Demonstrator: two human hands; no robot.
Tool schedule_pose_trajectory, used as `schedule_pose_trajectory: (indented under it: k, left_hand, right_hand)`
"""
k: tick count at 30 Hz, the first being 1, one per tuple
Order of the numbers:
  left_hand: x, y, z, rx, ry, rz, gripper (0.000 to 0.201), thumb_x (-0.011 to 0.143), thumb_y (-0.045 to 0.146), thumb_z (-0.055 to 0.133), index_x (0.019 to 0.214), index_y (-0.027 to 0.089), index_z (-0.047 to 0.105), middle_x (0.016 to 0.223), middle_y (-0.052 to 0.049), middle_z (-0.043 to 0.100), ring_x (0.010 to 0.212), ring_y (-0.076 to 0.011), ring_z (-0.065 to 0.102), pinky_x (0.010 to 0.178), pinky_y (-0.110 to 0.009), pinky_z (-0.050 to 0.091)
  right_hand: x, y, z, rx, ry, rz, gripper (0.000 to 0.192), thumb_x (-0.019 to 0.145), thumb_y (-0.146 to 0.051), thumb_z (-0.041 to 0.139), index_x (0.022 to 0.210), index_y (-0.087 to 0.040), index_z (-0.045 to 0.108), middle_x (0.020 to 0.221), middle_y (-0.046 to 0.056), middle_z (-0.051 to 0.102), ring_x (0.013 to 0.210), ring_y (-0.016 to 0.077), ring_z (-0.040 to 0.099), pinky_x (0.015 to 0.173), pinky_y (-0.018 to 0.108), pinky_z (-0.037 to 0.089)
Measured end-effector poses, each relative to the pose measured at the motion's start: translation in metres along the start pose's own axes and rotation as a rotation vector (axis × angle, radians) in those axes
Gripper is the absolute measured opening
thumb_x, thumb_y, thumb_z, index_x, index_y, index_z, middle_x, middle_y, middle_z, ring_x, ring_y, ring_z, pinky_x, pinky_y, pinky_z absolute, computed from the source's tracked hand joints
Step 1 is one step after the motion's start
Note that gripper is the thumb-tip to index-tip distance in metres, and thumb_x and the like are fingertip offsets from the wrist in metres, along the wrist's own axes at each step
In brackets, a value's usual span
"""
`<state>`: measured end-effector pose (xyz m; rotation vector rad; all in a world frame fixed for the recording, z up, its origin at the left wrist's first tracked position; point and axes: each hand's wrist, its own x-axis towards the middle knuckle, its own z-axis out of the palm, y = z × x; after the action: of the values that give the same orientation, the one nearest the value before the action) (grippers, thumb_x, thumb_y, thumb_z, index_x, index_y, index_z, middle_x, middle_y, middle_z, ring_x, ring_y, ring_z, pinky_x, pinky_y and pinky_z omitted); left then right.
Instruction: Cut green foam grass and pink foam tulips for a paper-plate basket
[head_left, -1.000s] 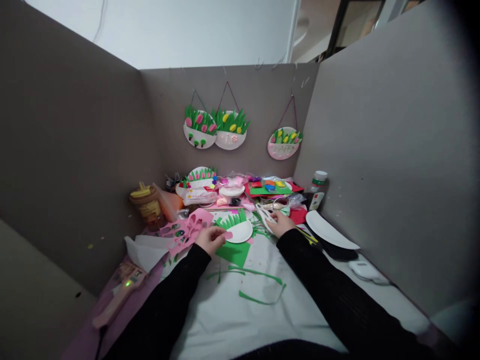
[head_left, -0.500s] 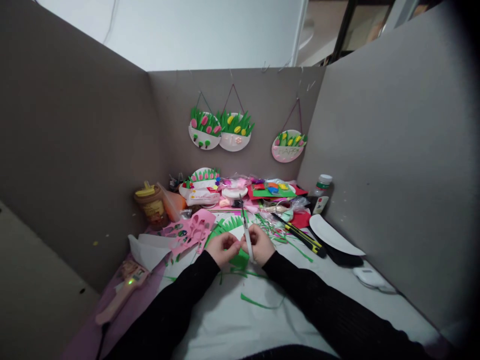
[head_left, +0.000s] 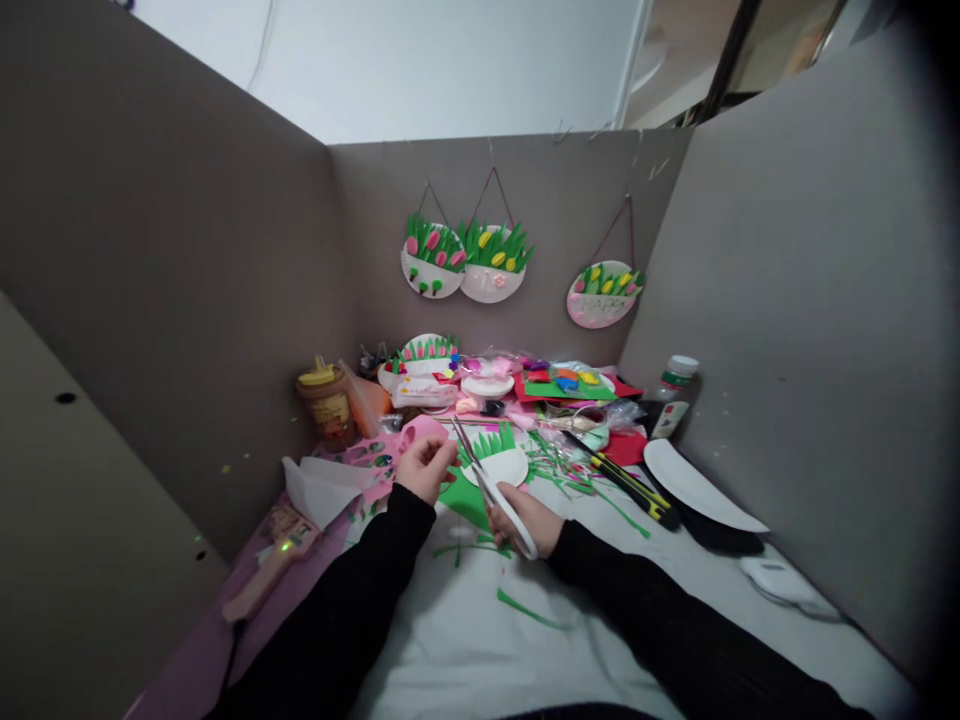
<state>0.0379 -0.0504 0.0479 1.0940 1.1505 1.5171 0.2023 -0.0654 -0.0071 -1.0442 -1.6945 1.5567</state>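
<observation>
My right hand (head_left: 531, 518) is closed around a pair of scissors (head_left: 491, 488) with white handles, its blades pointing up and away to the left. My left hand (head_left: 424, 470) is pinched, thumb against fingers, beside a pink sheet (head_left: 369, 452) full of cut-out holes. Anything between its fingertips is too small to make out. Behind the blades sits a white paper plate half (head_left: 504, 469) with green grass-like strips (head_left: 501, 440) along its top. Under and between the hands lies a green sheet (head_left: 463, 500).
Thin green scraps (head_left: 532, 608) are scattered about. To the right are a black-and-yellow cutter (head_left: 637, 490), white plates (head_left: 697, 485) and a bottle (head_left: 675, 385). A glue gun (head_left: 274, 570) and a brown cup (head_left: 328, 405) stand left. Decorated plates (head_left: 495, 270) hang on the back panel.
My hands have moved apart, the left one up and left. The scissors have swung from nearly upright to a leftward tilt, uncovering the plate half. The view has turned slightly left.
</observation>
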Motion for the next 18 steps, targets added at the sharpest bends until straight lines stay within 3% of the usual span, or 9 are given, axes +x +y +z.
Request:
schedule_pose_trajectory:
  k: [4,18]
  left_hand:
    - [0.002,-0.0024,-0.0002,-0.013,0.051,0.0,0.028,0.057,0.039,0.066,0.064,0.015,0.053,0.052,0.003,0.055,0.048,-0.0088,0.055,0.039,-0.016,0.042]
    - [-0.001,0.0016,-0.0002,-0.043,0.02,-0.056,0.027,0.058,0.037,0.065,0.064,0.015,0.052,0.054,0.003,0.055,0.051,-0.0091,0.056,0.043,-0.017,0.045]
  right_hand:
    - [-0.0039,-0.0074,0.0046,-0.036,-0.031,0.045,0.03,0.063,-0.036,0.06,0.074,-0.019,0.039,0.058,-0.006,0.05,0.044,0.0085,0.05,0.037,0.019,0.037]
    - [-0.0043,-0.0069,0.0065,-0.153,-0.007,-0.008,0.019,0.061,-0.013,0.055,0.071,-0.018,0.04,0.055,-0.008,0.044,0.045,0.0069,0.045,0.042,0.019,0.035]
